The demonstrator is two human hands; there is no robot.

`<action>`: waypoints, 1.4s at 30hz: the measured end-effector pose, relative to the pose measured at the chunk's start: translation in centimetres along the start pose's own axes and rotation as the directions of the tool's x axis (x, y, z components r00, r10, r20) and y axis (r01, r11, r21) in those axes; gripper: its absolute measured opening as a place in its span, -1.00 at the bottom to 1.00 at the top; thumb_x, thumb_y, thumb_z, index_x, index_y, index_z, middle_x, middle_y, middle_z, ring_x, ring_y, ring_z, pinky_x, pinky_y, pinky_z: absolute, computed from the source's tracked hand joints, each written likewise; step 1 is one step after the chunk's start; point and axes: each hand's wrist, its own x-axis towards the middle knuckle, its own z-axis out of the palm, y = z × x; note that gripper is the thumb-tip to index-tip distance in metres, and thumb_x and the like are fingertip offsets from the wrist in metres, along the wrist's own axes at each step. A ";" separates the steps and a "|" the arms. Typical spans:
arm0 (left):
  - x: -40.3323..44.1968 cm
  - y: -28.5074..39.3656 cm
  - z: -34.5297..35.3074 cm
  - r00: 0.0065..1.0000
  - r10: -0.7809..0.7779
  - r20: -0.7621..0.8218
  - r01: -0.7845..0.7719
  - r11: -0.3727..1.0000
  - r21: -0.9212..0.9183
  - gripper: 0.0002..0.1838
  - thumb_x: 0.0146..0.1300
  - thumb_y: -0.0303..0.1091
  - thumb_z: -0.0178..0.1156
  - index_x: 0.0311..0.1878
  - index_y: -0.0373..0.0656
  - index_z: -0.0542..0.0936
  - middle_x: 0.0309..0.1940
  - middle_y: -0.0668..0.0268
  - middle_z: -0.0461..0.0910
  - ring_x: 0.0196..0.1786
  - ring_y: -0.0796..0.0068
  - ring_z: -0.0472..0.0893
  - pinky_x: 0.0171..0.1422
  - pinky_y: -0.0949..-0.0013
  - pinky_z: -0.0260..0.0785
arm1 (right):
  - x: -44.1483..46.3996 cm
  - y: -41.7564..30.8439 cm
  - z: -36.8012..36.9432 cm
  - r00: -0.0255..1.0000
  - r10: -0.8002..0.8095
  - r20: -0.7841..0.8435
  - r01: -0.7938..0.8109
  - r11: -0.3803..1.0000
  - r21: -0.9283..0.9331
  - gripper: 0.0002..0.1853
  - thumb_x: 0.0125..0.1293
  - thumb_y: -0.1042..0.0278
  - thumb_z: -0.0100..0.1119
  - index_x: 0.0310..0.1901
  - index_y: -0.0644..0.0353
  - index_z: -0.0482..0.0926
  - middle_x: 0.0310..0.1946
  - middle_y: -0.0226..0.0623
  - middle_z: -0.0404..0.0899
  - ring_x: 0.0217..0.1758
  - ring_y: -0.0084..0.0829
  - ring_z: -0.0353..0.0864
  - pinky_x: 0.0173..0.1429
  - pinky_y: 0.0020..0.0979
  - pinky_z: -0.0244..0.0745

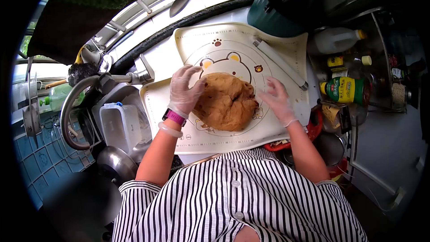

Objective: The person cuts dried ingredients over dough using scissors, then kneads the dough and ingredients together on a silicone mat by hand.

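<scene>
A large lump of brown dough lies on a cream kneading mat printed with a bear face. Its surface is uneven, with folds and a crack near the middle. At the dough's left edge is my left hand in a clear glove, fingers apart, thumb against or just over the dough. My right hand, gloved too, hovers a little off the right side with fingers spread and nothing in them. A grey-white rolling pin rests slantwise on the mat, beyond my right hand.
To the left are a curved faucet, a plastic tub and a metal pot. On the right, a rack holds a white jug and a green-yellow labelled bottle. A red basin sits under the mat's right edge.
</scene>
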 end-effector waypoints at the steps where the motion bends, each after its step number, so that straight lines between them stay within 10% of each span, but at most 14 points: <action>1: -0.7 -1.5 0.7 0.993 -0.106 0.048 0.114 0.969 -0.219 -0.59 0.39 -0.22 0.35 0.20 -0.23 0.65 0.11 0.11 0.65 0.22 0.20 0.59 0.40 0.16 0.40 | -0.5 0.9 0.6 0.999 0.047 -0.001 -0.047 0.998 0.034 -0.12 0.15 -0.01 0.58 0.46 0.12 0.41 0.28 -0.04 0.41 0.17 -0.23 0.53 0.34 -0.28 0.50; 6: -5.3 -1.7 5.0 0.967 -0.254 -0.033 0.244 0.953 -0.177 -0.56 0.49 -0.11 0.17 0.20 -0.28 0.59 -0.04 -0.02 0.60 0.04 0.02 0.57 0.25 0.10 0.40 | -1.7 -1.4 6.9 0.981 0.156 0.111 -0.145 0.984 -0.104 0.00 0.15 -0.34 0.46 0.47 0.15 0.34 0.32 0.16 0.29 0.44 -0.01 0.30 0.53 -0.14 0.27; 8: -7.4 0.0 6.0 0.956 -0.252 -0.150 0.217 0.952 -0.215 -0.57 0.47 -0.12 0.19 0.20 -0.26 0.56 -0.09 -0.02 0.58 0.00 -0.02 0.56 0.21 0.07 0.40 | -1.3 -2.4 10.0 0.987 0.125 -0.104 -0.141 0.976 -0.164 0.03 0.03 -0.35 0.54 0.41 0.14 0.38 0.35 0.19 0.25 0.51 0.08 0.20 0.57 -0.10 0.19; 12: -11.3 2.2 7.0 0.893 -0.380 -0.241 0.320 0.913 -0.254 -0.66 0.45 -0.14 0.20 0.05 -0.24 0.56 -0.20 0.01 0.62 -0.15 -0.03 0.61 0.00 0.06 0.47 | 1.5 -1.9 10.8 0.997 0.032 0.067 -0.039 0.994 0.098 -0.34 0.05 -0.04 0.52 0.11 0.18 0.55 0.07 0.04 0.64 0.18 -0.02 0.63 0.28 -0.15 0.51; 16: -13.4 2.1 7.0 0.807 -0.574 -0.138 0.553 0.817 -0.163 -0.64 0.45 -0.11 0.23 0.02 -0.25 0.56 -0.30 0.00 0.65 -0.26 -0.07 0.62 -0.09 0.09 0.49 | 2.1 -4.1 11.6 0.981 -0.162 0.108 0.183 0.956 -0.227 -0.57 0.09 0.21 0.38 0.01 0.13 0.60 -0.07 0.03 0.72 0.06 0.06 0.69 0.15 -0.11 0.58; 22: -10.3 6.0 2.9 0.726 -0.673 0.140 0.350 0.186 -0.918 -0.79 0.53 -0.28 0.25 0.03 -0.21 0.57 -0.13 0.43 0.66 -0.08 0.63 0.62 -0.01 0.53 0.50 | -2.4 -10.2 9.1 0.909 -0.338 0.243 0.410 0.826 -0.386 -0.60 0.11 0.31 0.31 0.02 0.12 0.57 -0.07 -0.03 0.69 0.05 0.03 0.67 0.12 -0.10 0.58; 27: -11.5 8.6 0.4 0.833 -0.462 0.303 0.329 -0.026 -0.944 -0.53 0.48 -0.29 0.14 0.38 -0.22 0.40 0.24 0.18 0.53 0.31 0.42 0.52 0.42 0.33 0.38 | -6.2 -13.1 5.0 0.648 -0.660 0.380 0.758 0.512 -0.403 -0.61 0.07 0.30 0.32 -0.04 0.13 0.52 -0.18 -0.12 0.49 -0.04 -0.02 0.51 0.06 -0.05 0.51; 32: -11.5 2.2 3.9 0.747 -0.387 0.540 0.649 0.251 -0.718 -0.49 0.40 -0.40 0.10 0.39 -0.33 0.46 0.27 0.15 0.53 0.26 0.40 0.55 0.36 0.36 0.42 | -5.5 -10.5 6.7 0.611 -0.563 0.556 0.789 0.378 -0.484 -0.65 0.22 0.00 0.28 -0.15 0.11 0.63 -0.22 -0.10 0.55 -0.05 -0.07 0.56 0.04 -0.03 0.50; 34: -12.0 -0.8 5.1 0.697 -0.555 0.455 0.688 0.338 -0.642 -0.45 0.28 -0.46 0.11 0.36 -0.37 0.48 0.39 -0.08 0.41 0.39 0.06 0.47 0.49 0.17 0.29 | -3.2 -10.5 7.7 0.652 -0.518 0.554 0.758 0.412 -0.506 -0.61 0.27 -0.10 0.26 -0.23 0.11 0.68 -0.25 -0.11 0.59 -0.07 -0.07 0.58 0.04 -0.04 0.51; 35: -12.7 -0.1 5.6 0.790 -0.606 0.090 0.608 0.759 -0.230 -0.47 0.32 -0.50 -0.02 0.36 -0.46 0.44 0.35 0.02 0.42 0.29 0.29 0.50 0.41 0.27 0.40 | -2.2 -10.9 8.3 0.664 -0.518 0.539 0.747 0.427 -0.510 -0.58 0.29 -0.13 0.26 -0.31 0.12 0.69 -0.28 -0.10 0.62 -0.09 -0.05 0.60 0.03 -0.04 0.50; 36: -12.1 1.4 4.3 0.789 -0.607 0.097 0.611 0.759 -0.226 -0.47 0.32 -0.50 -0.02 0.36 -0.46 0.44 0.35 0.02 0.42 0.29 0.29 0.50 0.41 0.27 0.40 | -1.7 -10.7 8.9 0.681 -0.513 0.523 0.732 0.448 -0.513 -0.54 0.31 -0.16 0.26 -0.40 0.13 0.70 -0.32 -0.10 0.64 -0.12 -0.04 0.61 0.01 -0.04 0.50; 38: -9.8 4.4 0.8 0.837 -0.312 -0.449 0.170 0.929 -0.329 -0.43 0.28 -0.57 -0.02 0.39 -0.44 0.40 0.35 -0.14 0.40 0.41 -0.09 0.42 0.55 0.14 0.25 | -1.1 -9.8 10.1 0.639 -0.512 0.574 0.768 0.384 -0.512 -0.56 0.33 -0.14 0.23 -0.50 0.07 0.68 -0.41 -0.17 0.66 -0.22 -0.09 0.65 -0.10 -0.07 0.54; 39: -8.2 5.2 -0.5 0.868 -0.204 -0.453 0.027 0.930 -0.366 -0.40 0.32 -0.57 -0.11 0.46 -0.39 0.33 0.26 0.01 0.45 0.28 0.23 0.49 0.46 0.13 0.32 | -1.2 -9.2 10.8 0.638 -0.508 0.579 0.770 0.402 -0.495 -0.60 0.30 -0.11 0.25 -0.49 0.06 0.68 -0.42 -0.20 0.67 -0.25 -0.10 0.67 -0.14 -0.07 0.56; 42: -6.0 4.9 0.1 0.991 0.090 -0.098 -0.104 0.985 -0.140 -0.63 0.33 -0.40 0.10 0.17 -0.22 0.63 0.11 0.10 0.66 0.23 0.03 0.58 0.54 0.06 0.24 | -0.6 -6.5 13.5 0.686 -0.465 0.559 0.727 0.453 -0.516 -0.82 0.13 0.10 0.27 -0.45 -0.03 0.70 -0.45 -0.27 0.72 -0.35 -0.14 0.76 -0.27 -0.14 0.64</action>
